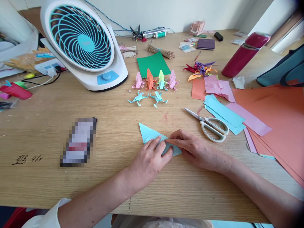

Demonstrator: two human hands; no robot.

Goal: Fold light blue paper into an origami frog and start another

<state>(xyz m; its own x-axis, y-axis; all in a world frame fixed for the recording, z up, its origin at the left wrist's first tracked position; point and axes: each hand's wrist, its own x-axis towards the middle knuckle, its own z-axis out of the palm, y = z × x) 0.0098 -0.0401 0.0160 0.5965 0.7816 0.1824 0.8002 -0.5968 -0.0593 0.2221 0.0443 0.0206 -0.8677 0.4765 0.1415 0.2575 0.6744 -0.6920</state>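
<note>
A light blue sheet of origami paper [147,131], folded to a triangular shape, lies on the table in front of me. My left hand [153,156] rests on it from above, fingers spread and pressing the paper to the tabletop. At the paper's right part, my right hand [191,147] pinches the edge between thumb and fingers; the fingertips partly hide the fold. Scissors with white handles [213,128] lie beyond the right hand. Farther back stand several folded paper figures [149,80], with two light blue paper frogs [158,98] nearer to me.
A white fan [104,77] stands at the back left, and a blurred phone-like object [79,142] lies left of my hands. Blue paper strips [223,112], large orange sheets [280,126] and a red thermos [245,55] occupy the right. A green sheet [153,65] lies behind the figures.
</note>
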